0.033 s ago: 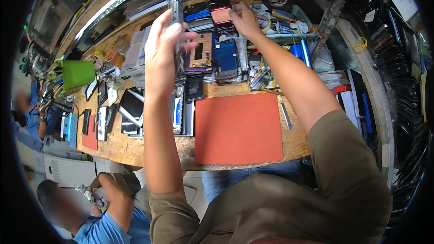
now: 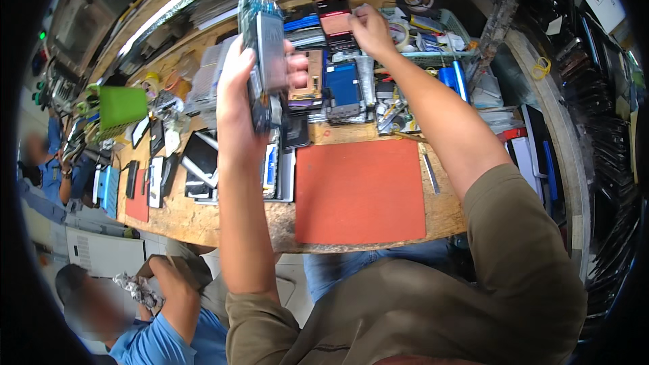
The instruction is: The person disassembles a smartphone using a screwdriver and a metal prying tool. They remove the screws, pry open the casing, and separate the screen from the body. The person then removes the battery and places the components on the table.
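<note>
My left hand (image 2: 236, 81) is raised over the left part of the bench, its fingers wrapped round an opened phone (image 2: 272, 47). A grey battery shows in the phone's exposed inside, slightly blurred by motion. Farther back, my right hand (image 2: 372, 32) is closed, with its fingertips at the right edge of a dark phone frame (image 2: 336, 23) that has a pinkish-red inside. Below that frame lie a blue-faced phone panel (image 2: 343, 86) and a copper-coloured phone part (image 2: 313, 74), the latter partly hidden by my left fingers.
A red mat (image 2: 360, 192) covers the bench's front middle, with a metal blade-like tool (image 2: 430, 173) beside it. A green basket (image 2: 123, 108) stands left. The back-right basket (image 2: 460, 32) holds tape and tubes. Blue-clad people (image 2: 169, 328) are at the left.
My left hand has turned the phone from edge-on so that its battery side shows, and the phone sits slightly lower. My right hand stays at the dark phone frame.
</note>
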`<state>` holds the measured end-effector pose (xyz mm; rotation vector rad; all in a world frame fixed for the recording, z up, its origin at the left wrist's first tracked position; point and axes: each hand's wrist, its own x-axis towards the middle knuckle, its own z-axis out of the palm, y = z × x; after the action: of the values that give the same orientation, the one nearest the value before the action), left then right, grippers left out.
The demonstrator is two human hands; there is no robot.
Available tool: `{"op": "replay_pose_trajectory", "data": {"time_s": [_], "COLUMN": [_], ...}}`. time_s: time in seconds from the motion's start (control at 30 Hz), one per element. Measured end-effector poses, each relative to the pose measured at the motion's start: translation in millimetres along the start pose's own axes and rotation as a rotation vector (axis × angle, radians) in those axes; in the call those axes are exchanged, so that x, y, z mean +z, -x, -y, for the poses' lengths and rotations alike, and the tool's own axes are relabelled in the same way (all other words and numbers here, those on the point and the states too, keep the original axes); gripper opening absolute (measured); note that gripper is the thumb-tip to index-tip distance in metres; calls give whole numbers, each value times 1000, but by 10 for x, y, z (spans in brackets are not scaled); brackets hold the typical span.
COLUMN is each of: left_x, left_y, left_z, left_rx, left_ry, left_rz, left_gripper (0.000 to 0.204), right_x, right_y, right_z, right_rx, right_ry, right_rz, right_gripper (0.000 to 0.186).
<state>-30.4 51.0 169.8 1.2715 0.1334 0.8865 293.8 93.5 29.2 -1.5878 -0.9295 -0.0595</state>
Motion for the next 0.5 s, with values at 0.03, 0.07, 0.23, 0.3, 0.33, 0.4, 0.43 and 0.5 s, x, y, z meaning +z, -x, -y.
{"op": "replay_pose_trajectory", "data": {"time_s": [0.03, 0.07, 0.23, 0.3, 0.33, 0.4, 0.43, 0.5], "left_x": [-43, -58, -90, -153, -151, -147, -140, -101], "left_y": [232, 484, 1454, 1647, 1759, 1969, 2056, 2200], "left_z": [-42, -22, 193, 237, 280, 390, 461, 613], "left_rx": [-105, -100, -99, -49, -89, -51, -61, -89], "left_ry": [293, 532, 619, 313, 232, 282, 270, 314], "left_rz": [106, 167, -177, -317, -437, -426, -442, -417], "left_gripper": [65, 71, 62, 45, 39, 33, 33, 30], "right_x": [6, -6, -95, -141, -172, -362, -519, -868], "right_y": [15, 26, 107, 205, 327, 831, 1181, 2039], "right_z": [-17, -37, 97, 319, 468, 757, 906, 1191], "right_rx": [-2, -42, -240, -227, -96, -71, -21, 169], "right_ry": [5, 27, 82, 5, -36, -349, -409, -581], "right_rz": [-33, -59, -301, -445, -397, 49, 347, 859], "right_gripper": [40, 40, 45, 41, 34, 23, 19, 17]}}
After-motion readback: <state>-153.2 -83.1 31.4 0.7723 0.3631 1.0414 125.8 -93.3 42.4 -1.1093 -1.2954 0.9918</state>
